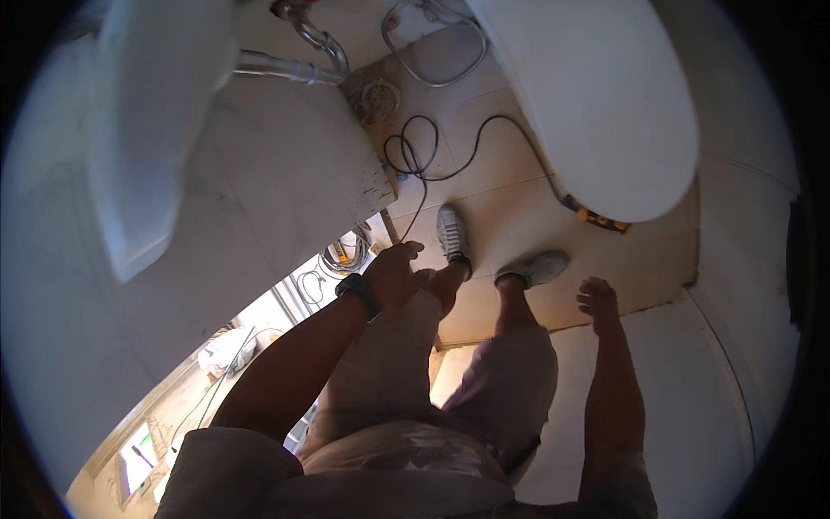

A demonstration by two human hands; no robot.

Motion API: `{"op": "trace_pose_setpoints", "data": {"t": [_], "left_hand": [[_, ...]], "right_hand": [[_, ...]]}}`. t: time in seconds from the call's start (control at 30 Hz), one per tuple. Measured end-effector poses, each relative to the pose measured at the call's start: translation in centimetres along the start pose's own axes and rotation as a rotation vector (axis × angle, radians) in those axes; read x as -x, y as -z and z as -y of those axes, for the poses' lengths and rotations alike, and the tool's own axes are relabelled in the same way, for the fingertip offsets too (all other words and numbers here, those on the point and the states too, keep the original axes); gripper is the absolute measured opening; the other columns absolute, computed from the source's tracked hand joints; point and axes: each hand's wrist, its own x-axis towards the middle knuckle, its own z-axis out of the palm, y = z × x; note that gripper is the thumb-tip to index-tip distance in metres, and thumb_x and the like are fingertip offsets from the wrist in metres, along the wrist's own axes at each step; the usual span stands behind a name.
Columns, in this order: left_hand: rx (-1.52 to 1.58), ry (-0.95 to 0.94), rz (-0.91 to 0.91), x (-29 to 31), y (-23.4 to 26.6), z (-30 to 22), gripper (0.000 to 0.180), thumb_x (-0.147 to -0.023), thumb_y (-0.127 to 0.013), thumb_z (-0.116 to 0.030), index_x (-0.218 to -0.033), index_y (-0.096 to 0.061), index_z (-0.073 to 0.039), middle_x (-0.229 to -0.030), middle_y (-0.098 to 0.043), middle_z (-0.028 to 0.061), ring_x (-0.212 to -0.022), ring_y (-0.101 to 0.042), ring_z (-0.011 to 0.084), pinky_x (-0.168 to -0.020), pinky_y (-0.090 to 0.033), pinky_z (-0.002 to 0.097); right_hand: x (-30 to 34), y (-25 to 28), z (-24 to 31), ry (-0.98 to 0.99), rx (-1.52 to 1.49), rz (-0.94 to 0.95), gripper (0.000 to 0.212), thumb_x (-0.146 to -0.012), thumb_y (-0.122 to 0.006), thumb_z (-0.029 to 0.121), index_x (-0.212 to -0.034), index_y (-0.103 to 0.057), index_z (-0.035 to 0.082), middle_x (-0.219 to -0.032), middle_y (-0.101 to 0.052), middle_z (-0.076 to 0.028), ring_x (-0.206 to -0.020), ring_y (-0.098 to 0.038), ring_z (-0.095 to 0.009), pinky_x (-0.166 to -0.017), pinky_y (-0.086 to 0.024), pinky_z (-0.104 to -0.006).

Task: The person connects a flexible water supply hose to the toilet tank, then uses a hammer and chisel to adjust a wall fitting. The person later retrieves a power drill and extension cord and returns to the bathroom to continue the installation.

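Note:
My left hand [393, 277], with a dark watch on its wrist, is over my left thigh beside a doorway. Its thumb and fingers are slightly apart, and I see nothing between them. A black cable [422, 177] runs down to the edge of this hand and is lost from sight there; whether it touches the hand is unclear. Out to the right hangs my right hand [598, 301], fingers loosely bent and holding nothing. The cable loops across the floor to an orange and black power tool [596, 216], partly hidden under the white toilet [614, 112].
A white washbasin [156, 130] juts in at upper left, near a chrome drain pipe [298, 69]. A flexible hose [437, 82] curves by the back wall. My shoes [451, 232] stand on floor tiles. Beyond the bright doorway lie coiled cables [346, 253]. A white wall [666, 381] borders the right.

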Motion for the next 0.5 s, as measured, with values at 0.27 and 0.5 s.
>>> {"op": "trace_pose_setpoints", "data": {"t": [0.27, 0.5], "left_hand": [[-0.07, 0.306, 0.124, -12.7, -6.1, 10.1, 0.064, -0.093, -0.073, -0.041, -0.137, -0.057, 0.002, -0.122, -0.07, 0.0236, -0.113, -0.069, 0.0351, -0.099, -0.055, 0.0427], [-0.022, 0.205, 0.143, -17.4, -10.4, 11.5, 0.059, -0.094, -0.072, -0.038, -0.137, -0.058, 0.001, -0.124, -0.069, 0.0239, -0.115, -0.068, 0.0357, -0.1, -0.054, 0.0429]], "right_hand": [[-15.9, -3.9, -0.7, -0.079, -0.128, 0.03, 0.035, -0.099, -0.065, 0.033, -0.121, -0.062, 0.006, -0.098, -0.064, -0.004, -0.087, -0.066, -0.018, -0.078, -0.054, -0.0349], [-26.2, -3.5, -1.7, -0.094, -0.383, -0.215, 0.063, -0.098, -0.072, 0.04, -0.144, -0.049, 0.004, -0.138, -0.053, -0.014, -0.124, -0.057, -0.029, -0.103, -0.05, -0.0441]]}}
